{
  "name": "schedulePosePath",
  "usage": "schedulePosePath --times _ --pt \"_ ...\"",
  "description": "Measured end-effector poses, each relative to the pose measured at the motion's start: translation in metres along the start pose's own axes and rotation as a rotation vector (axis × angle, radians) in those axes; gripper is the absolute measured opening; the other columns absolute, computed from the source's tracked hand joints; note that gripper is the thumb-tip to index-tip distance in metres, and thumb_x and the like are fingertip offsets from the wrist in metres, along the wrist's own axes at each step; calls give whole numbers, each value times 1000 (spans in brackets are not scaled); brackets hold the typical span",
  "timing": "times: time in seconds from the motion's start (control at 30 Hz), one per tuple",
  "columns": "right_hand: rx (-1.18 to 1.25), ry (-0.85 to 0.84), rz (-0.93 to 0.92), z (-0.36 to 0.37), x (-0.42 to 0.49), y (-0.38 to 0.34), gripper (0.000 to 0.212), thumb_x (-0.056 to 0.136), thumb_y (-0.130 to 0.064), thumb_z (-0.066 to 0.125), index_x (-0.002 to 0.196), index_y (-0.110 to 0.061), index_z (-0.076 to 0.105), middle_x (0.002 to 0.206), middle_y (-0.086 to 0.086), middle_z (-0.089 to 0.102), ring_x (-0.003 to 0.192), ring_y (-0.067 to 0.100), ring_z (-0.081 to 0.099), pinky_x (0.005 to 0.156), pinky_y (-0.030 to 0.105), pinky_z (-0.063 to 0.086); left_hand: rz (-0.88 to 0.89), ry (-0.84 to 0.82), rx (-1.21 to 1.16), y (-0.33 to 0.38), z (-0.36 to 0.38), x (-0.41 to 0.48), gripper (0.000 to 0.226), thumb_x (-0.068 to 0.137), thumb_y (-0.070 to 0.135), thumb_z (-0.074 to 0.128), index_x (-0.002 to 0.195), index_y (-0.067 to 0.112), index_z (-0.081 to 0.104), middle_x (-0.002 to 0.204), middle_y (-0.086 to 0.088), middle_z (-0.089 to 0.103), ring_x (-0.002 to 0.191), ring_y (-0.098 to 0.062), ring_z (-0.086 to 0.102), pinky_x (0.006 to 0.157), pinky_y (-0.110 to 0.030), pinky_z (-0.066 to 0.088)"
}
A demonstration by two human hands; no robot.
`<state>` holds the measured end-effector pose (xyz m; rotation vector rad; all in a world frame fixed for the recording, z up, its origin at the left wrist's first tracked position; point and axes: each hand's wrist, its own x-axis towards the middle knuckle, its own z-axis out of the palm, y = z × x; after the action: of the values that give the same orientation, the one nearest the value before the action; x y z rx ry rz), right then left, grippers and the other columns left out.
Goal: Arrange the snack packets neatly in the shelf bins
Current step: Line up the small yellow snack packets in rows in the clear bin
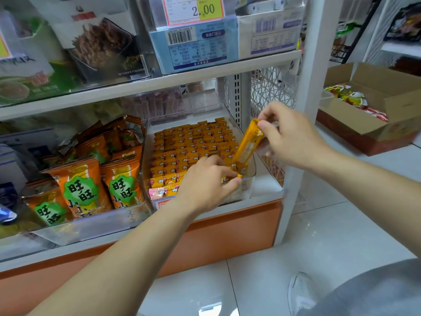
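At the clear bin's (250,183) right front corner, the right hand (289,135) is pinching the top of a tilted orange packet stack (247,144) while the left hand (205,183) is gripping its lower end. Seating it well is requiring alignment with the neighbouring rows (189,142).

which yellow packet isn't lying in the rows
The tilted packet pinched at its top by the right hand; the other packets sit packed in the clear bin.

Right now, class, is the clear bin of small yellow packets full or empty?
Nearly full: rows of yellow packets cover the clear bin back to front, bar a gap along its right wall.
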<state>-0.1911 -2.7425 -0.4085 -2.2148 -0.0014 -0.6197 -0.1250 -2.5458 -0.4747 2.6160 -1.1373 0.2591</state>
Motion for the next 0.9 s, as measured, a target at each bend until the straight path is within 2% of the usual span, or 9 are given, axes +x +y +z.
schedulePosePath --times 0.07,0.13,0.2,0.3,0.47,0.6,0.7,0.8,0.9 --pt "94 60 -16 0 -4 -6 21 101 -16 52 85 -30 51 88 -1 65 65 10 71 50 22 55 -84 104 -146 6 -6 2 33 96 53 48 105 33 73 103 12 63 97 -9 54 77 -32 46" --pt "35 50 -83 8 -9 -7 14 99 -14 57 89 -24 57 91 -1 66 74 13 71 63 31 60 -314 223 -586 11 -18 6 28 98 49 50 103 28 67 91 14 68 81 -1 62 68 -24 46" --pt "-77 -22 -168 18 -15 -7 7 95 -13 63 89 -18 62 94 -1 67 82 13 66 77 36 57 -491 194 -1057 14 -28 9 35 97 50 54 108 19 65 85 5 73 70 -3 66 61 -24 52" --pt "-77 -165 -240 33 -21 -6 13 86 -13 75 81 -22 66 97 -3 65 91 8 63 82 21 54 -535 120 -1265 15 -31 4 42 91 42 68 120 11 61 98 -4 75 81 -17 74 67 -29 59" --pt "219 -109 -38 36 -13 2 16 79 -18 79 87 -27 68 87 -10 72 79 4 70 70 21 56 -549 124 -1269 10 -29 -1 40 88 15 74 125 14 57 101 -6 75 89 -21 74 78 -35 61" --pt "246 -120 133 36 -1 12 39 90 -28 71 122 -41 53 106 -14 65 85 5 67 60 24 55 -419 128 -1194 16 -25 -2 41 87 16 76 124 16 58 102 0 76 88 -15 74 71 -27 58" --pt "242 -182 94 32 4 15 41 90 -17 71 122 -36 55 103 -5 66 89 9 66 66 28 54 -367 139 -1127 17 -19 1 46 84 20 79 123 16 55 101 5 75 82 -8 73 67 -15 53" --pt "90 -119 4 16 8 17 40 85 -12 74 112 -35 55 96 -12 66 84 1 65 71 20 50 -260 119 -608 11 -9 2 46 82 37 78 121 27 55 106 16 69 95 0 64 79 -18 51" --pt "32 -129 -21 5 5 19 39 83 -12 77 106 -35 55 94 -13 68 84 -1 66 69 15 50 -39 58 -120 6 1 1 42 87 45 65 127 32 59 120 9 64 110 -16 52 91 -39 48"
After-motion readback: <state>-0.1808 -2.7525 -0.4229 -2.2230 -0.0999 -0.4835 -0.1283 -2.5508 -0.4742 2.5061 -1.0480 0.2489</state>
